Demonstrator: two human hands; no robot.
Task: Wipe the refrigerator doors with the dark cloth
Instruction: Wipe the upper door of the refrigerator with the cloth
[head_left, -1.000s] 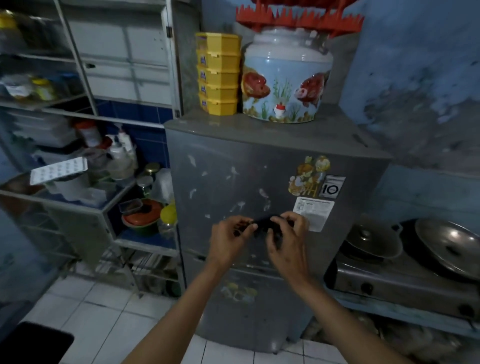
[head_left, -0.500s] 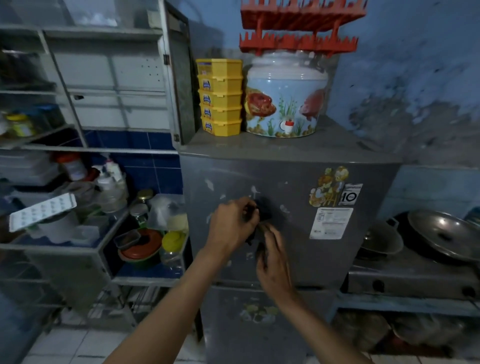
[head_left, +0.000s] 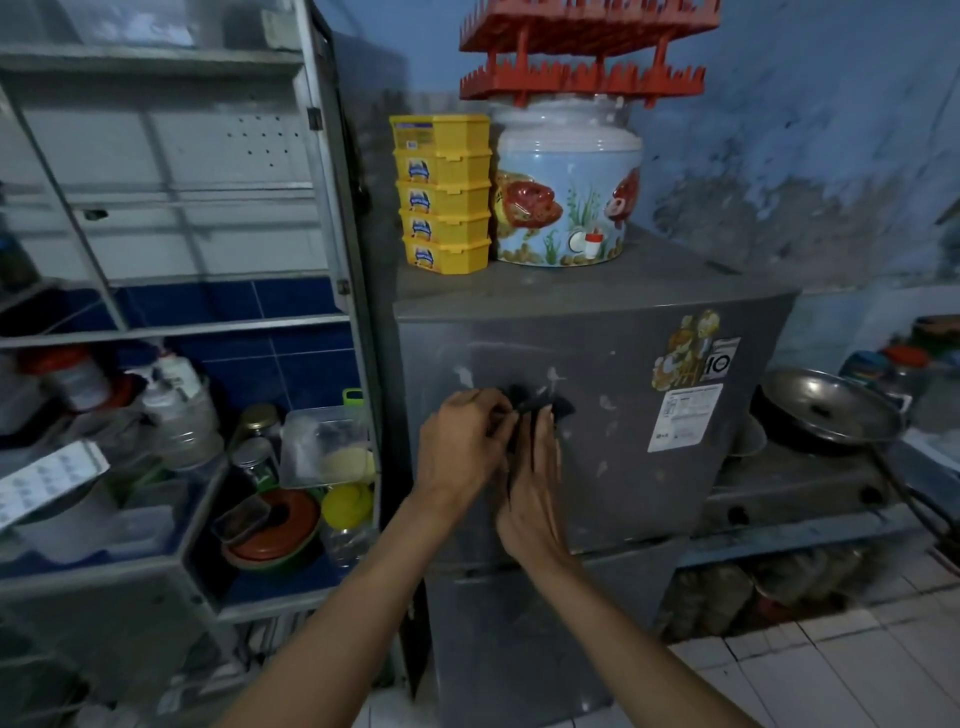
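We stand in a dim kitchen with a patchy blue wall (head_left: 810, 156) and white floor tiles (head_left: 810, 670). Straight ahead is a grey, two-door refrigerator (head_left: 613, 467), its upper door flecked with pale scuffs and carrying a cartoon sticker (head_left: 685, 348) and a white label (head_left: 683, 415) near its right edge. On top of it sit a stack of five yellow plastic tubs (head_left: 444, 195) and, just beside them, a round white-and-blue jar painted with red fish (head_left: 566, 182), with a red plastic rack (head_left: 587, 47) above.

Both of our hands are raised against the upper door. The left hand (head_left: 462, 441) has its grip pinched together on one end of the small dark cloth (head_left: 535, 405). The right hand (head_left: 532, 483) lies with fingers extended upward, the cloth running along them; whether its grip is closed on the cloth we cannot tell. The cloth sits bunched at the fingertips, about mid-height on the upper door, left of the label.

To the left, a metal shelving unit (head_left: 171, 327) holds jars, bottles and containers. To the right, a steel wok (head_left: 826, 410) rests on a gas stove (head_left: 795, 493).
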